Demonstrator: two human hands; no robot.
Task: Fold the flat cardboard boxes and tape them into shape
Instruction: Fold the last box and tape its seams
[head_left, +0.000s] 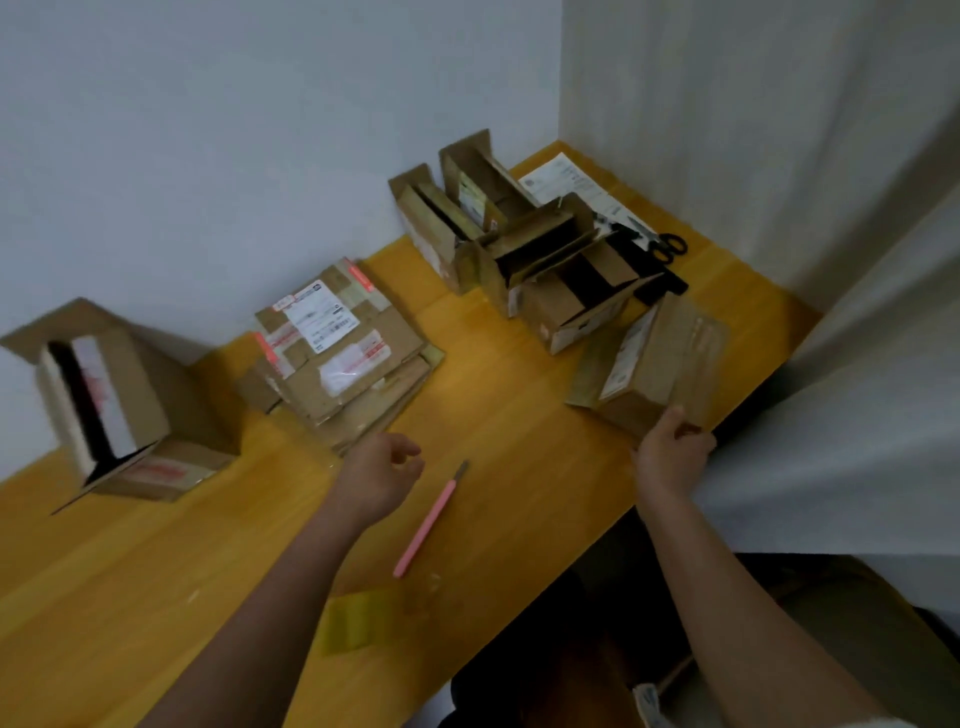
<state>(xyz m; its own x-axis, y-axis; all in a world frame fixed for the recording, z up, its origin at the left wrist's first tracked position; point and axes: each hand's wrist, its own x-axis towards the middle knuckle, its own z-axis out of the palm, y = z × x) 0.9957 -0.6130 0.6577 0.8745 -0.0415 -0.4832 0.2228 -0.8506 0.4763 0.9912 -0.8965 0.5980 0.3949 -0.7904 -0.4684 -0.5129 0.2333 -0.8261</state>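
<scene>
- The right hand (672, 452) has its fingers curled round the near edge of a brown cardboard box with a white label (647, 366), which lies near the right edge of the yellow wooden table (156, 571).
- The left hand (382, 475) hovers above the table, fingers loosely curled and holding nothing.
- A stack of flat brown cardboard boxes with shipping labels (337, 353) lies just beyond the left hand.
- A slim pink utility knife (431, 519) lies between the two hands.
- Folded open-topped cardboard boxes (524, 244) stand by the wall; another open brown box (119, 405) sits far left.
- Black-handled scissors (660, 241) lie in the far corner.
</scene>
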